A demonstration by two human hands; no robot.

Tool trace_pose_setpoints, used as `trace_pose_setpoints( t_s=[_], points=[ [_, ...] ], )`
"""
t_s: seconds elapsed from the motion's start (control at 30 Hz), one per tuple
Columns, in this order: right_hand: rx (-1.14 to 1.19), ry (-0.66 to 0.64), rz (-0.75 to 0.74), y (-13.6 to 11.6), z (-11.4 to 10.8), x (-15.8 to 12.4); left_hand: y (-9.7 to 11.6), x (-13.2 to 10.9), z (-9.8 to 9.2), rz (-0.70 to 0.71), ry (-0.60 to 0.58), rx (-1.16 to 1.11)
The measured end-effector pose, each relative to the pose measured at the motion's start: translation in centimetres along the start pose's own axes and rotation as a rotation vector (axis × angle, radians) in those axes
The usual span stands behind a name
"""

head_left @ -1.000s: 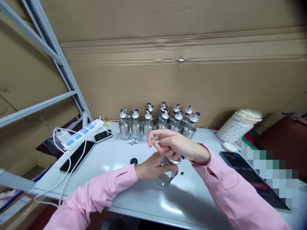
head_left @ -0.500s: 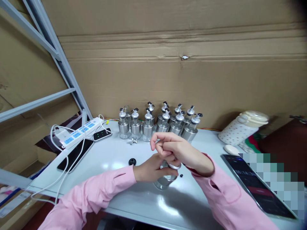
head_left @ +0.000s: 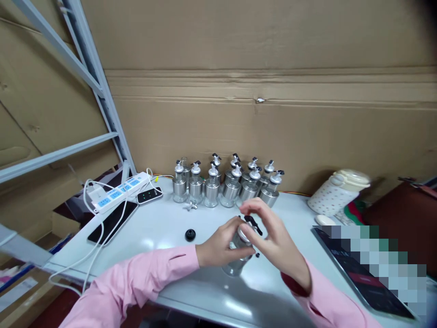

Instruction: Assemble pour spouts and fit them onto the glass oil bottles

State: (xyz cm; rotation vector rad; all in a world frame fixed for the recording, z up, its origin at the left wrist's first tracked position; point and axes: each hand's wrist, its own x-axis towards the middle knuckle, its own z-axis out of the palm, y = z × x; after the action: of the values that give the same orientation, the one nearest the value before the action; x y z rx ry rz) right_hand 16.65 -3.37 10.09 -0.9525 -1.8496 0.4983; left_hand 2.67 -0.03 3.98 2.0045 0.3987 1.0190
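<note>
A glass bottle (head_left: 235,268) with a metal band and a pouring spout stands upright near the table's front. My left hand (head_left: 221,246) is wrapped round its upper body, steadying it. Over the bottle's top, my right hand (head_left: 273,232) has its thumb and fingers apart around the spout's black lever (head_left: 253,224). The thumb lies against or just over the white collar; contact is hard to tell. A black round cap (head_left: 190,235) lies left of the bottle, and a tiny black piece (head_left: 257,255) sits to its right.
Several similar bottles (head_left: 211,191) stand at the back, with a loose silver spout (head_left: 190,206) before them. A power strip (head_left: 119,191), cables and a phone (head_left: 112,223) lie left. At right are a dotted container (head_left: 336,193), a white oval object (head_left: 325,220) and a large phone (head_left: 362,273).
My right hand has uncurled from its bent-over position and turned, so the black lever now shows between thumb and fingers. My left hand keeps its hold. The camera view has shifted slightly.
</note>
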Motion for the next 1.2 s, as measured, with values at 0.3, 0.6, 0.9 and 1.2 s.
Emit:
trace_pose_setpoints(
  t_s=[0.3,0.6,0.9,1.2],
  points=[
    [-0.164,-0.205,0.206,-0.2,-2.3,-1.5,-1.4,-1.2,-5.2,0.023,-0.217,0.545],
    [0.021,-0.022,0.291,-0.1,0.5,1.9,-7.3,-4.6,-11.3,-0.233,-0.104,0.81],
    [0.129,0.069,0.14,1.7,6.6,9.2,-8.3,-4.8,-11.4,-0.235,-0.113,0.674],
    [0.024,0.08,0.119,4.2,9.2,12.2,-9.1,-4.9,-11.4,-0.277,-0.017,0.624]
  ],
)
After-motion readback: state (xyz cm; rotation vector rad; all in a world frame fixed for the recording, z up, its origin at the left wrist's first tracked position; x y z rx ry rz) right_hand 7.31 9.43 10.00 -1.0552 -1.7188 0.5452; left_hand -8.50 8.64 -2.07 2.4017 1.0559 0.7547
